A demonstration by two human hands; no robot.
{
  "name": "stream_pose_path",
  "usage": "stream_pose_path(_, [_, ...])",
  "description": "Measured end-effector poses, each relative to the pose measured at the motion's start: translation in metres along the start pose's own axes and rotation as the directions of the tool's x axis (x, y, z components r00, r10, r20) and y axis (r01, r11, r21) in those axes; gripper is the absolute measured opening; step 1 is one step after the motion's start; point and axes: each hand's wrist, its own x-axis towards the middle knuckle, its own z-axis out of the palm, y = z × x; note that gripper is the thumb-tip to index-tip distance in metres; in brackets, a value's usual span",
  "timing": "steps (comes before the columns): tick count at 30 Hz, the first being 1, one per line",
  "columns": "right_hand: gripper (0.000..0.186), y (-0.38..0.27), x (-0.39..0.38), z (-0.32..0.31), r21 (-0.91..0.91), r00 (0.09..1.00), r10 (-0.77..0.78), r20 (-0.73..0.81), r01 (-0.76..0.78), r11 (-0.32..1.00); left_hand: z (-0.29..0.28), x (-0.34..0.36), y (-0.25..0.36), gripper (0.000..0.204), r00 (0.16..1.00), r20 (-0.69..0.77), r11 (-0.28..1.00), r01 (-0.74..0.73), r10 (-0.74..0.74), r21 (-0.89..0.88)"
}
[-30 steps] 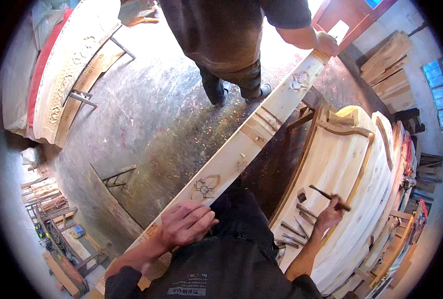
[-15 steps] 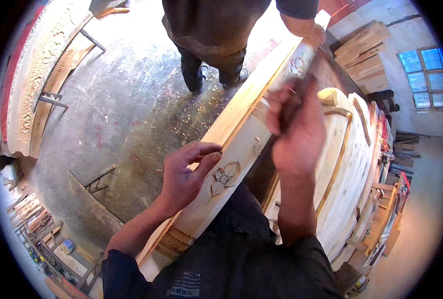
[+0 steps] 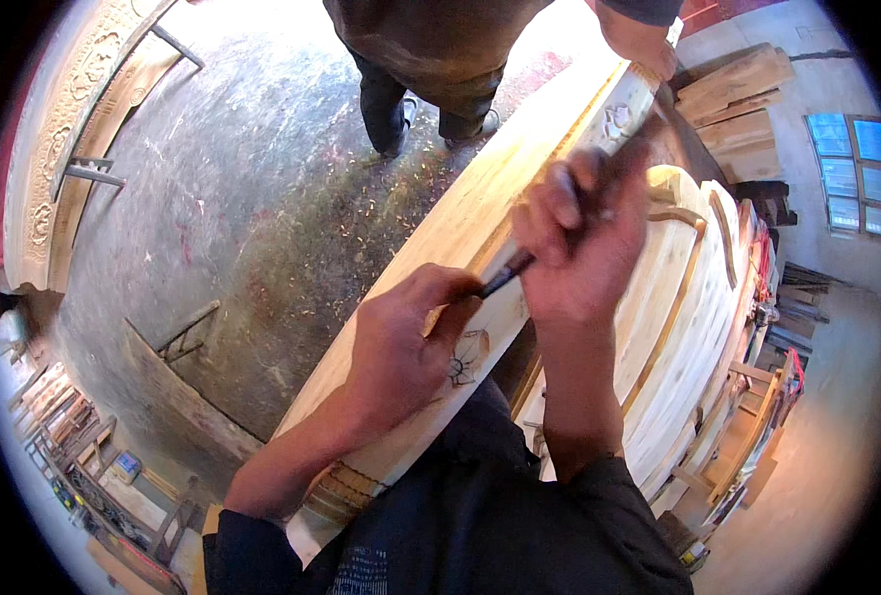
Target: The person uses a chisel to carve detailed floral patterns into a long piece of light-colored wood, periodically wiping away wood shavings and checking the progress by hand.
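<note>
A long pale wooden beam (image 3: 497, 169) with carved floral motifs runs diagonally up from lower left to upper right. A chisel (image 3: 504, 273) lies slanted over it. My left hand (image 3: 406, 347) is closed on the chisel's metal end, resting against the beam beside a flower motif (image 3: 465, 362). My right hand (image 3: 584, 243) grips the chisel's dark handle farther up and right, slightly blurred. Another person's hand (image 3: 648, 55) is at the beam's far end.
A co-worker (image 3: 425, 50) stands beyond the beam. Stacked curved wooden panels (image 3: 678, 357) lie at my right. A carved board (image 3: 54, 178) rests on metal supports at upper left. Planks (image 3: 733, 119) lean by the windowed wall. A long board (image 3: 192, 387) lies lower left.
My right hand has risen from the tools on the panels, bringing a chisel over the beam. My left hand has shifted right and now grips it. The beam shows more of its plain side.
</note>
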Motion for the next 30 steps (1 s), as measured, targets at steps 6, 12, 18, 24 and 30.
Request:
stream_pose_path(6, [0.060, -0.022, -0.040, -0.012, 0.109, 0.983, -0.098, -0.158, 0.116, 0.987, 0.016, -0.014, 0.043, 0.053, 0.955, 0.194, 0.791, -0.293, 0.222, 0.537])
stream_pose_path(12, [0.059, -0.036, -0.051, -0.037, -0.007, 0.980, 0.011, -0.198, -0.013, 1.000, 0.039, -0.030, 0.060, 0.058, 0.971, 0.146, 0.734, -0.240, 0.191, 0.636])
stream_pose_path(18, [0.043, -0.142, -0.011, -0.163, -0.652, 0.911, 0.332, 0.243, -0.101, 0.752, 0.082, -0.026, 0.044, 0.052, 0.947, 0.012, 0.739, -0.258, 0.320, 0.622])
stream_pose_path(24, [0.041, -0.185, 0.024, -0.118, -0.922, 0.757, 0.653, 0.023, -0.236, 0.306, 0.110, -0.013, 0.027, 0.041, 0.915, -0.083, 0.652, -0.215, 0.395, 0.727])
stream_pose_path(30, [0.040, -0.182, 0.034, -0.080, -0.987, 0.671, 0.740, -0.046, -0.145, 0.071, 0.119, 0.001, 0.011, 0.040, 0.821, -0.141, 0.606, -0.280, 0.553, 0.745])
